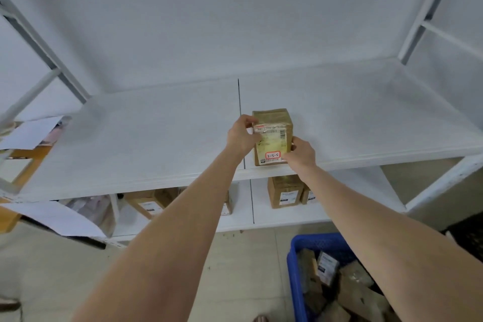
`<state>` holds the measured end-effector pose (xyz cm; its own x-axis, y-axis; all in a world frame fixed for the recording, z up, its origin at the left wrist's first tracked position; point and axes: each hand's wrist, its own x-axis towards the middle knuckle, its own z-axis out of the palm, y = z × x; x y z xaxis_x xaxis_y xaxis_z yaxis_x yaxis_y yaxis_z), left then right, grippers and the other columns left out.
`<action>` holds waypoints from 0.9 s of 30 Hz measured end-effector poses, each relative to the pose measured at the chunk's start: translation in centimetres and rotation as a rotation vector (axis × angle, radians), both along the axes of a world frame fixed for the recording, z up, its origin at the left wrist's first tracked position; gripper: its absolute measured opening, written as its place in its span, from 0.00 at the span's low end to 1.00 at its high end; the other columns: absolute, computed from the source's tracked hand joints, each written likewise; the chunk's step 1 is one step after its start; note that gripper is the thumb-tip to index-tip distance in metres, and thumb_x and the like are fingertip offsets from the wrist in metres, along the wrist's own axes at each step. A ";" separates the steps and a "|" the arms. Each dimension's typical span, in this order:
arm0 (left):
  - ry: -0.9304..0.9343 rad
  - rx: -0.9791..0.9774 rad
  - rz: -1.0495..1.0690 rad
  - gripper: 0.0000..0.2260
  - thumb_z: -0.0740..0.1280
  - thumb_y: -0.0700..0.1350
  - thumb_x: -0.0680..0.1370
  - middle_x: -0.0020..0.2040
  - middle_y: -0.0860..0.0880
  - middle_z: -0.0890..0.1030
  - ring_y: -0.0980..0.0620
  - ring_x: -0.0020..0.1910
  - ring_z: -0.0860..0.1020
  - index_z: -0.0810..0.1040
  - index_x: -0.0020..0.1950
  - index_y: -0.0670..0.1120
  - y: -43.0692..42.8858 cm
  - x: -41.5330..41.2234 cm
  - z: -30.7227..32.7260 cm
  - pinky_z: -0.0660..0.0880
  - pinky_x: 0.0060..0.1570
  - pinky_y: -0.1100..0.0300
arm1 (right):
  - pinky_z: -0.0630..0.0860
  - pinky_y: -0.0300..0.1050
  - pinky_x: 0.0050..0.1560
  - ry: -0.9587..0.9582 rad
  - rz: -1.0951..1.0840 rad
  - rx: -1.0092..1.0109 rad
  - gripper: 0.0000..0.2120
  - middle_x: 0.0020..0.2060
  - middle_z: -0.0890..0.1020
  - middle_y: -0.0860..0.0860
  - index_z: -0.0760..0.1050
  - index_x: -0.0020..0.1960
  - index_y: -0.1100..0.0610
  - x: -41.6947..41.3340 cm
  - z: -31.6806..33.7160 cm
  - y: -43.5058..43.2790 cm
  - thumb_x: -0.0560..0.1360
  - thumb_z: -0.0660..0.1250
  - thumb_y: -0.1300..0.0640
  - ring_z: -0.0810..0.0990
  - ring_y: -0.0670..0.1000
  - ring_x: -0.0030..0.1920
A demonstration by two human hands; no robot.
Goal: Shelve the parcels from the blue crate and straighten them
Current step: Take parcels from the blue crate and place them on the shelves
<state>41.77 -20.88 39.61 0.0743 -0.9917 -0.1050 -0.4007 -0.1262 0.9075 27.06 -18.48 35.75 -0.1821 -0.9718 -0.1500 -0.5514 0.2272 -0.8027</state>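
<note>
A small brown taped parcel (274,123) stands upright near the front edge of the white upper shelf (146,138), its shipping label and a red-framed tag facing me. My left hand (241,136) grips its left side, thumb on the label. My right hand (300,153) holds its lower right corner. The blue crate (296,269) sits on the floor at the bottom right, with several more brown parcels (355,293) piled inside.
On the lower shelf (287,214) stand several cardboard parcels (283,192) and a plastic bag (91,210). White paper sheets (34,132) lie on a wooden table at the left. White shelf uprights (428,5) rise at both sides.
</note>
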 end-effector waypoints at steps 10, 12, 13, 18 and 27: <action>-0.013 0.035 0.022 0.16 0.66 0.31 0.72 0.53 0.50 0.75 0.46 0.56 0.77 0.72 0.55 0.47 -1.7 1.3 -1.8 0.78 0.54 0.46 | 0.76 0.45 0.55 -0.071 -0.026 -0.007 0.12 0.55 0.83 0.53 0.78 0.60 0.54 1.4 -2.5 -1.6 0.77 0.67 0.61 0.80 0.53 0.55; -0.013 0.041 0.030 0.16 0.66 0.31 0.72 0.54 0.50 0.75 0.46 0.56 0.78 0.72 0.54 0.48 -1.6 1.5 -2.0 0.78 0.54 0.46 | 0.76 0.43 0.54 -0.096 -0.037 -0.007 0.14 0.54 0.83 0.53 0.79 0.61 0.54 1.7 -3.0 -1.8 0.77 0.67 0.61 0.81 0.52 0.54; -0.010 0.042 0.032 0.16 0.66 0.31 0.72 0.54 0.50 0.75 0.46 0.56 0.78 0.72 0.54 0.48 -1.6 1.6 -2.0 0.78 0.53 0.46 | 0.76 0.42 0.54 -0.104 -0.042 -0.009 0.14 0.54 0.83 0.53 0.79 0.62 0.54 1.8 -3.2 -1.8 0.77 0.67 0.61 0.81 0.51 0.54; 0.012 0.065 0.035 0.17 0.66 0.30 0.72 0.55 0.50 0.75 0.46 0.56 0.77 0.71 0.54 0.48 -1.2 2.2 -2.4 0.78 0.54 0.47 | 0.77 0.44 0.56 -0.091 -0.042 -0.018 0.17 0.54 0.83 0.53 0.76 0.66 0.53 2.3 -3.7 -1.7 0.78 0.66 0.60 0.81 0.52 0.54; -0.355 -0.009 -0.063 0.20 0.68 0.35 0.72 0.63 0.47 0.68 0.48 0.51 0.75 0.70 0.62 0.46 0.1 1.8 -2.2 0.77 0.52 0.52 | 0.71 0.52 0.65 0.049 0.045 -0.002 0.36 0.73 0.64 0.55 0.55 0.78 0.55 1.6 -3.4 -1.7 0.75 0.70 0.56 0.71 0.56 0.69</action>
<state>43.54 -20.80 37.45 0.0430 -0.9962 -0.0753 -0.6979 -0.0839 0.7112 28.62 -20.14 32.36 -0.1454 -0.9794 -0.1400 -0.5998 0.1998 -0.7748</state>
